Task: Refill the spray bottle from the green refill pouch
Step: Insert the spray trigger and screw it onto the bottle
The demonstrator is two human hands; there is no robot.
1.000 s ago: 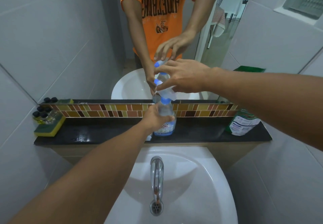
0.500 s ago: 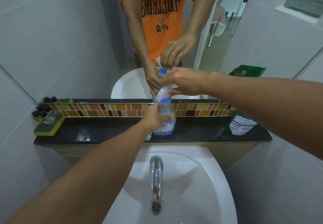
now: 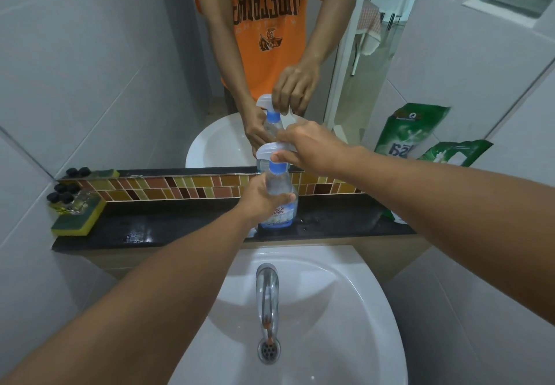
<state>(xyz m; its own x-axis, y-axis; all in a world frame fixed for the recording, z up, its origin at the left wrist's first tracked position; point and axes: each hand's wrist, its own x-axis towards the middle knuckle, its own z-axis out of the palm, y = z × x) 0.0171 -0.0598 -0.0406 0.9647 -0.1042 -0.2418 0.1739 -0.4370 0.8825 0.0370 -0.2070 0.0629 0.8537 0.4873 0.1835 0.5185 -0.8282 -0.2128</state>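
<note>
Spray bottle (image 3: 279,201) stands upright straight ahead of me; my left hand (image 3: 261,198) clamps its body, right hand (image 3: 309,147) pinches the spray head (image 3: 267,152) directly above

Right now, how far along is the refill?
Early stage. Done: the spray bottle stands on the black ledge. In hand: the left hand steadies its body while the right hand grips the white trigger head, which is still on the neck. Left: take the head off, pour from the green refill pouch leaning at the right and not yet picked up, then refit the head.
</note>
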